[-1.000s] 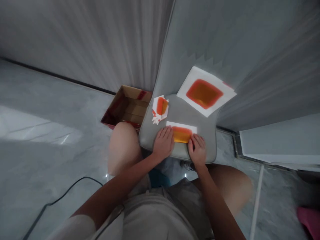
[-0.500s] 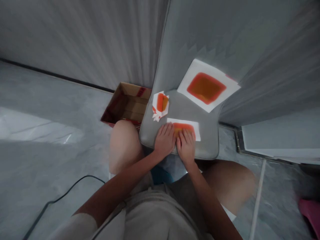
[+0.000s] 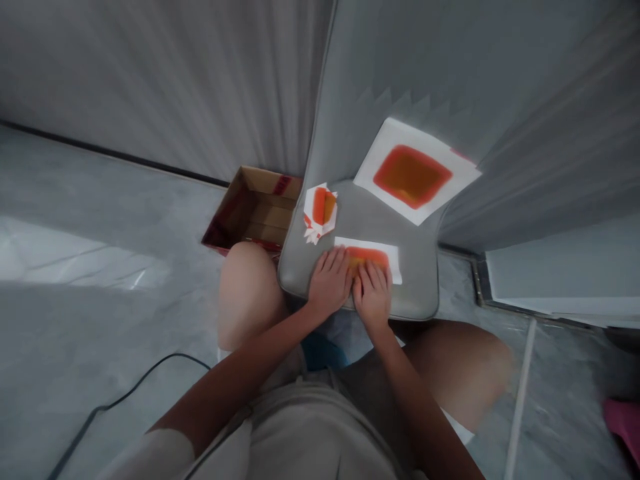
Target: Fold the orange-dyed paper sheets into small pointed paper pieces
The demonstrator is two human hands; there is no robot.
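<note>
A white sheet of paper with an orange-red patch point(image 3: 370, 256) lies near the front edge of the grey padded seat point(image 3: 360, 213); it looks folded in half. My left hand point(image 3: 330, 280) rests flat on its left end, fingers stretched out. Close beside it, my right hand point(image 3: 373, 293) lies flat over the middle of the sheet, fingers extended. Both palms cover the near part of the paper. To the upper left sits a small folded paper piece point(image 3: 320, 212) in orange and white, with pointed tips at its lower end.
Another white sheet with an orange-brown square point(image 3: 413, 177) lies farther back, at the seat's right. An open cardboard box point(image 3: 267, 212) stands on the floor at the left. A dark cable point(image 3: 135, 383) runs along the floor, and something pink point(image 3: 623, 420) is at far right.
Almost nothing differs. Both hands stay pressed on the paper, and the view has shifted only slightly.
</note>
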